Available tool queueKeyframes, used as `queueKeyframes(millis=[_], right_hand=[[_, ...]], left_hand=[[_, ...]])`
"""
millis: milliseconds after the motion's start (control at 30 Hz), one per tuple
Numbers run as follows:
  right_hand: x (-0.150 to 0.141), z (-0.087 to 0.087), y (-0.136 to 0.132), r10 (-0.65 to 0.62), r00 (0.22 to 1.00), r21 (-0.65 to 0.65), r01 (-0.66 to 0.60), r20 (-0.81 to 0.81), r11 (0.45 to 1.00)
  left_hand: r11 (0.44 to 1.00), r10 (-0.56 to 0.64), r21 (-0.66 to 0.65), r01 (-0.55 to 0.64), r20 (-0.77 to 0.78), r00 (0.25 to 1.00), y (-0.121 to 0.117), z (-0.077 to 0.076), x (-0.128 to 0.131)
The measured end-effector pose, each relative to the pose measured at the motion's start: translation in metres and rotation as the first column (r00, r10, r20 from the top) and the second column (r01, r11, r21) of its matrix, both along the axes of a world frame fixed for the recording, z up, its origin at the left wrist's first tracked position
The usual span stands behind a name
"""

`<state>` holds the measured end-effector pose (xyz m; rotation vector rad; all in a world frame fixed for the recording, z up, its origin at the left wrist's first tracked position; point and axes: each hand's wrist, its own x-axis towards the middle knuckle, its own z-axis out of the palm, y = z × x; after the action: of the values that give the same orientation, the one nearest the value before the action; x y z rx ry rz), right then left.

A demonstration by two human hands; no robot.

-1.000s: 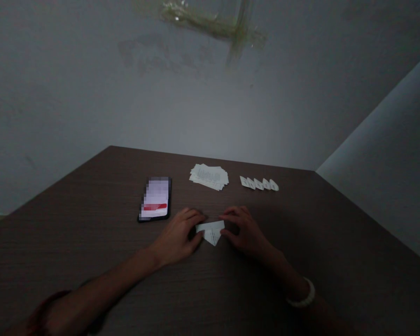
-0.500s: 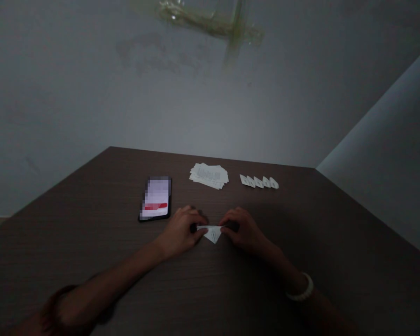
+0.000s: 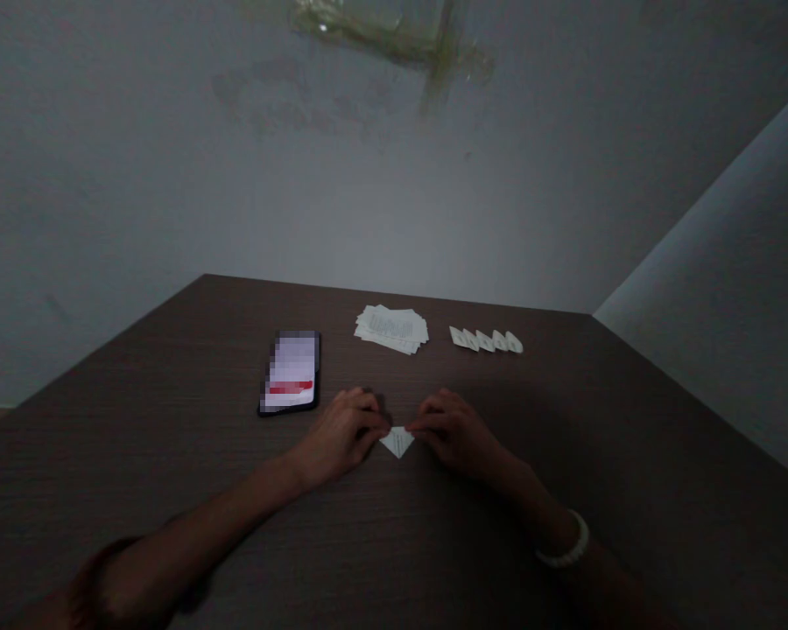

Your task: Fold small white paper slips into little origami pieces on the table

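Note:
Between my hands a small piece of folded paper (image 3: 398, 443) forms a white triangle with its point toward me and faint print on it. My left hand (image 3: 348, 433) pinches its left corner between thumb and fingers. At the right corner, my right hand (image 3: 456, 433) has its thumb and fingertips closed on the paper as well. Both hands rest low over the brown table (image 3: 341, 551). The paper's two upper corners are hidden under the fingertips.
A phone (image 3: 292, 372) with a lit screen lies left of my hands. Farther back is a loose stack of printed paper sheets (image 3: 394, 328). Several small folded papers (image 3: 486, 339) overlap in a row to its right. A grey wall (image 3: 394, 201) stands behind the table.
My thumbs and fingertips have drawn together at the paper's upper corners, and less of its top edge shows. The phone, stack and row of folded papers have stayed put.

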<state>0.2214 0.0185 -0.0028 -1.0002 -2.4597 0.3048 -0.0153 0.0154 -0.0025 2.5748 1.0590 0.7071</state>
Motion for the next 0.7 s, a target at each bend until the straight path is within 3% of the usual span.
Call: queueKeyframes(millis=[333, 700], right_hand=[[0.0, 0.015, -0.009, -0.005, 0.997, 0.013, 0.004, 0.078, 1.0], [-0.015, 0.002, -0.009, -0.084, 0.996, 0.058, 0.081, 0.039, 0.995]], left_hand=[[0.997, -0.061, 0.03, 0.064, -0.084, 0.995, -0.007, 0.018, -0.012], [0.988, -0.019, 0.149, 0.029, -0.067, 0.998, -0.005, 0.015, -0.012]])
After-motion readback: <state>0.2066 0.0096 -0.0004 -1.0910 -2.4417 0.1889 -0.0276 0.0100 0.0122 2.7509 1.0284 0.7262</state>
